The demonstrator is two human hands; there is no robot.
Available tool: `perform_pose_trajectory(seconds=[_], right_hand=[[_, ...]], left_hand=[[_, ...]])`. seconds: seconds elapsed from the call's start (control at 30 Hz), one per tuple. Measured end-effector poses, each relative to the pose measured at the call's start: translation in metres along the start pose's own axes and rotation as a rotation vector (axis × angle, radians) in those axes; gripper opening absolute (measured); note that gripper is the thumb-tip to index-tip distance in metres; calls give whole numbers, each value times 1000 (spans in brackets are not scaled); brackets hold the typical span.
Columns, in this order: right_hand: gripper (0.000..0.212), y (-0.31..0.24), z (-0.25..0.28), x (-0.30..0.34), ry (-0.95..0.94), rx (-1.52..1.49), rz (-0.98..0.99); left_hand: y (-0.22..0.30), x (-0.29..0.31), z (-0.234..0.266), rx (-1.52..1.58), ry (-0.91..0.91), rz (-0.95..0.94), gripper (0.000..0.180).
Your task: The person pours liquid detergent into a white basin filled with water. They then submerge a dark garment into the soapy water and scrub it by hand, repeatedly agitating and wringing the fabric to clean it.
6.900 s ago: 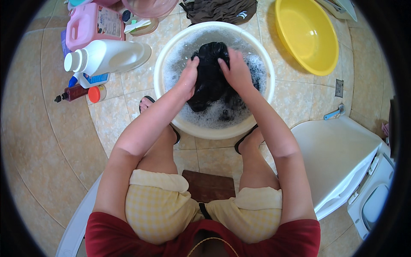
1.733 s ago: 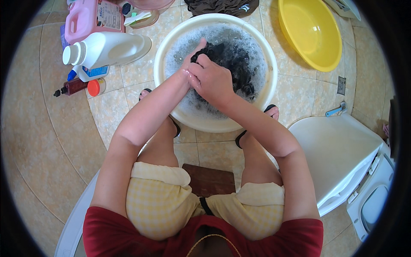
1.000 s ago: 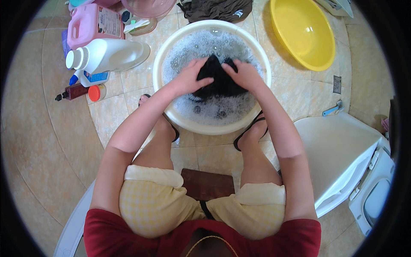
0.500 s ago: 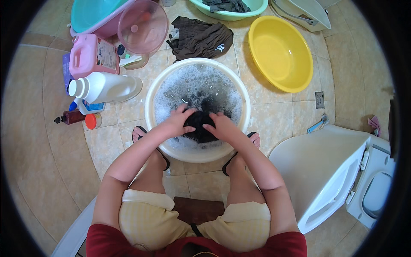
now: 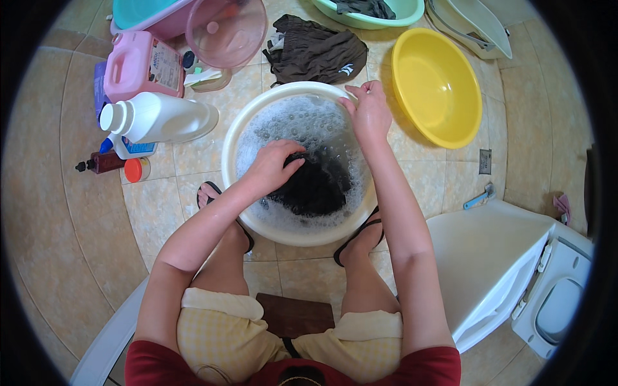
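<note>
A round white basin (image 5: 230, 168) of foamy water stands between my feet. In it lies a black wet garment (image 5: 314, 193), partly under the suds. My left hand (image 5: 273, 167) is closed on the garment's upper left part, its fingers curled toward the thumb. Over the basin's far right rim is my right hand (image 5: 370, 116), with thumb and forefinger apart and nothing visible between them. Just beyond its fingertips, a crumpled dark brown garment (image 5: 315, 51) with a small white mark lies on the tiles.
To the right stand a yellow basin (image 5: 438, 90) and a white toilet (image 5: 489, 257). At the left are a pink jug (image 5: 138, 71), a white bottle (image 5: 167, 117) and a red-lidded jar (image 5: 135, 170). A green basin (image 5: 370, 22) holding dark cloth stands at the back.
My right hand has left the black garment and moved up and right to the basin's far rim. My left hand has stayed at the garment, which now shows larger above the water.
</note>
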State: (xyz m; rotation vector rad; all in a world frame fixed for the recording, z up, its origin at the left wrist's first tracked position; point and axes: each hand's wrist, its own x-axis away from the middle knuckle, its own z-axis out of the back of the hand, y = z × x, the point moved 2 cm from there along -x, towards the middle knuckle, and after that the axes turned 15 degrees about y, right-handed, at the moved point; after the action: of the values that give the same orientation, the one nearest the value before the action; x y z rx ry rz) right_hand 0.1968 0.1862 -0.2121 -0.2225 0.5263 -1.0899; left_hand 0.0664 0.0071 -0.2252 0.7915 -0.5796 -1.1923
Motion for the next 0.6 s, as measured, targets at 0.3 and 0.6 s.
perform_pose_trajectory(seconds=[0.3,0.6], right_hand=[[9,2,-4,4,123,-16,58],[12,29,16,10,310,-88,-23]], left_hand=[[2,1,0,47,-12,62,21],[-2,3,-1,39,-16,57,21]])
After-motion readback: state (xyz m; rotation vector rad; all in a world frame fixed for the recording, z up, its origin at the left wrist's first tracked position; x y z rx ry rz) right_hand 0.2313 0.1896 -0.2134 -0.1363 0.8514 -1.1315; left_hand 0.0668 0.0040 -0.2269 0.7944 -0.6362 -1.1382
